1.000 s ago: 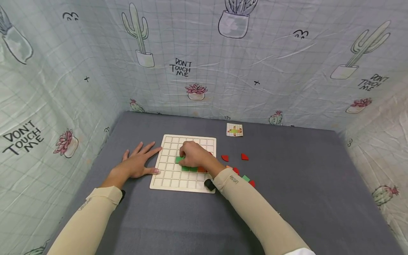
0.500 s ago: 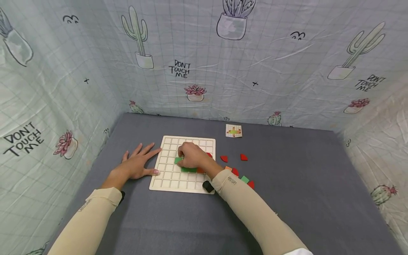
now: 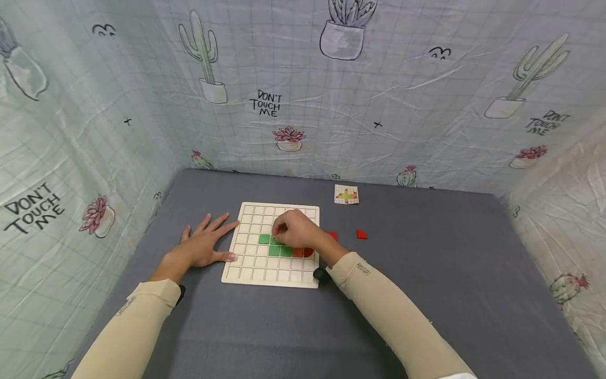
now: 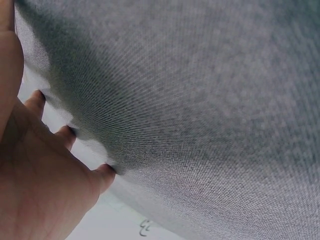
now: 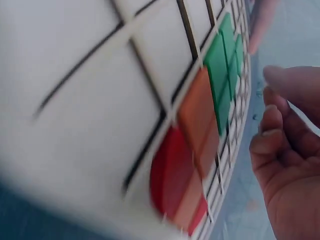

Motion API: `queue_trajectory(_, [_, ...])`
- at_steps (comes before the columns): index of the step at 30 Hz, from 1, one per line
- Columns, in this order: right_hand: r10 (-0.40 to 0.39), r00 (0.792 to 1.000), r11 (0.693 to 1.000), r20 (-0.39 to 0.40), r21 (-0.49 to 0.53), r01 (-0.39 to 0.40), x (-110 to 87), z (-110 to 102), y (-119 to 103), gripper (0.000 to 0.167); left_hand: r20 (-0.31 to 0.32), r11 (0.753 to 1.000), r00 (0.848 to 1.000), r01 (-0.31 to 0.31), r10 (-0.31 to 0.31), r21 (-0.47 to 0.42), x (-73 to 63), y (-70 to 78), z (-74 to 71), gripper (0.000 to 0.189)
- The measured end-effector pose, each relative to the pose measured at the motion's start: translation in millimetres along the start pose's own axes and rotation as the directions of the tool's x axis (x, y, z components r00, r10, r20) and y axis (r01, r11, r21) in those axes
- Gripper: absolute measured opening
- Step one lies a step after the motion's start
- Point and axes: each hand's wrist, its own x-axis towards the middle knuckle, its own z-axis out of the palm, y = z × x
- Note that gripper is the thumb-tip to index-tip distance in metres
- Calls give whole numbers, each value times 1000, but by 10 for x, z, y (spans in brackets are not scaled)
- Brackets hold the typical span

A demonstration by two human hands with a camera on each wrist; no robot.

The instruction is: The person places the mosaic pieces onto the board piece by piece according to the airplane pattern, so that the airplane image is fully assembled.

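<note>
My left hand [image 3: 203, 245] lies with fingers spread on the grey cloth, its thumb and index fingertips at the left edge of a pale gridded board [image 3: 251, 272]. Over the board's middle is my right hand [image 3: 298, 230], fingers loosely curled, with no piece visible in them. Green square tiles [image 3: 280, 251] sit in the grid below and left of it, including an outer green tile [image 3: 264, 239]. In the right wrist view, an orange tile [image 5: 197, 117] adjoins the green ones, with red rounded pieces [image 5: 170, 170] at its end. The hand and forearm hide part of the board.
A small pattern card [image 3: 346, 195] lies behind the board to the right. A loose red quarter-circle [image 3: 362, 234] is on the table, and another red piece [image 3: 333, 235] shows beside the right wrist. Printed fabric [image 3: 303, 79] walls the table at the back and sides.
My right hand has drawn back to the right off the green tiles, uncovering more of them. Its forearm now covers the loose pieces right of the board. The left hand stays put.
</note>
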Motion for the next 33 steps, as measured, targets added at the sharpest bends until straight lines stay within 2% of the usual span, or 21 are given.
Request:
queue_trajectory(5, [-33, 999, 998, 25, 47, 32, -268, -184, 93, 10, 0, 1000, 1000, -5, 5, 6, 7, -6, 2, 97])
queue_trajectory(12, [3, 998, 994, 57, 109, -9, -714, -389, 274, 6, 4, 1000, 1000, -7, 7, -7, 3, 6, 4, 97])
queue_trajectory(24, [-32, 993, 990, 113, 143, 16, -1492, -708, 778, 11, 9, 1000, 1000, -1, 1, -20, -13, 0, -8, 97])
queue_trajectory(28, [19, 992, 992, 127, 121, -35, -1687, -764, 852, 17, 9, 1000, 1000, -3, 3, -21, -10, 6, -5, 97])
queue_trajectory(33, [67, 990, 997, 127, 40, -73, -1838, -700, 901, 32, 9, 1000, 1000, -4, 5, -24, -9, 22, -15, 97])
